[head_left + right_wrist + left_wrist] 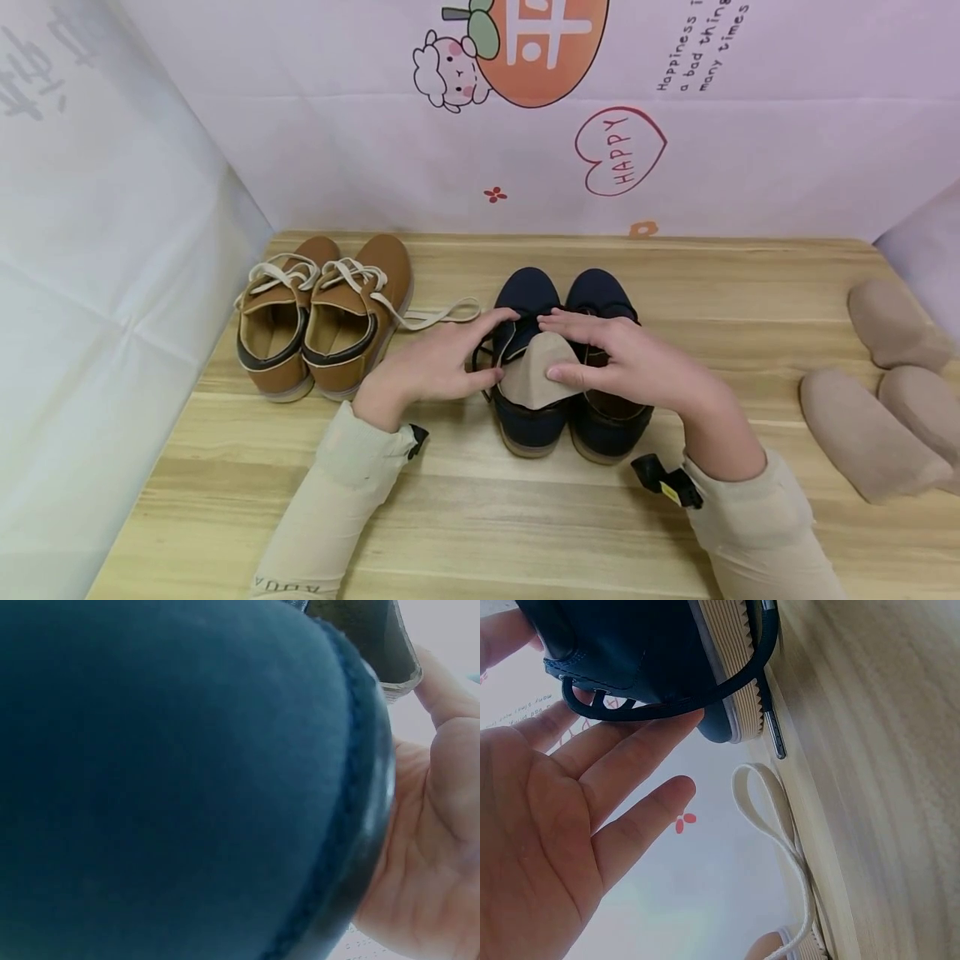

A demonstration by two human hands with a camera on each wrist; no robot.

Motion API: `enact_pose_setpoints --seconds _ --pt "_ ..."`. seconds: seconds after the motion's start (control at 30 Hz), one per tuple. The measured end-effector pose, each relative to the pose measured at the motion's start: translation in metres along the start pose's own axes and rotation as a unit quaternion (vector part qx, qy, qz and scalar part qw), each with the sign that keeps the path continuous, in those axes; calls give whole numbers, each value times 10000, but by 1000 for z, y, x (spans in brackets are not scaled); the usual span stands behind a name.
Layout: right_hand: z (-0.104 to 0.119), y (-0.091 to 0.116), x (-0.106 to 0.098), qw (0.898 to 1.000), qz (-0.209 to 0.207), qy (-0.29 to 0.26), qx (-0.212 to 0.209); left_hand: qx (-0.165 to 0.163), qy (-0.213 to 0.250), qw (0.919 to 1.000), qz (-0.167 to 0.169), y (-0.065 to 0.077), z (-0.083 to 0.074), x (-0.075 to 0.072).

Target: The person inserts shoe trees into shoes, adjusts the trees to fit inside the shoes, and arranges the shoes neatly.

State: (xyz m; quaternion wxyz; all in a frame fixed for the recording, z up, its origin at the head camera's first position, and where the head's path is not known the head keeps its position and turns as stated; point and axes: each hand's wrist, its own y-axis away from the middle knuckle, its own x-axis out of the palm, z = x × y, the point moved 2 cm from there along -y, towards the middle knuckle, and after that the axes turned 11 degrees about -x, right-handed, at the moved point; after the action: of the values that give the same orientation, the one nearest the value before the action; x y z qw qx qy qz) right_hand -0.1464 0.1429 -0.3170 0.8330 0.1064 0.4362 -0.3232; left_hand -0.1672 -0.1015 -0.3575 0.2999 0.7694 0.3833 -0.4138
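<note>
A pair of navy lace-up shoes stands at the middle of the table. Tilted in the opening of the left navy shoe [528, 429] is a beige moulded shoe insert [531, 371]. My right hand [637, 358] holds this insert, thumb on its near face and fingers across its far side. In the right wrist view, the thumb meets the hollow insert's rim [401, 688]. My left hand [435, 358] is at the left side of the same shoe, fingers extended and touching near its dark laces [660, 711]. The right navy shoe [611, 429] stands alongside, partly covered by my right hand.
Brown shoes [345, 321] with cream laces stand at the left; one loose lace [450, 312] trails towards the navy pair. Several beige shoe inserts [862, 429] lie at the table's right. A printed white cloth [360, 158] hangs behind the wooden table [480, 533].
</note>
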Motion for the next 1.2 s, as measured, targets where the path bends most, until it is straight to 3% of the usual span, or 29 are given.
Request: enact_pose_setpoints --seconds 0.13,0.37,0.7,0.97,1.2 --pt "0 -2 0 9999 -16 90 -73 2 -18 10000 1 -1 0 0" --pt "-4 -8 4 9984 219 489 156 -34 3 10000 10 -1 1 0" --pt "-4 -10 5 9981 183 547 192 -52 51 10000 -9 0 1 -1" --pt "-2 -10 7 9932 64 1131 255 -54 114 9999 47 -1 2 -1" --pt "-5 -10 8 9956 182 866 300 -80 113 9999 45 -1 2 -1"
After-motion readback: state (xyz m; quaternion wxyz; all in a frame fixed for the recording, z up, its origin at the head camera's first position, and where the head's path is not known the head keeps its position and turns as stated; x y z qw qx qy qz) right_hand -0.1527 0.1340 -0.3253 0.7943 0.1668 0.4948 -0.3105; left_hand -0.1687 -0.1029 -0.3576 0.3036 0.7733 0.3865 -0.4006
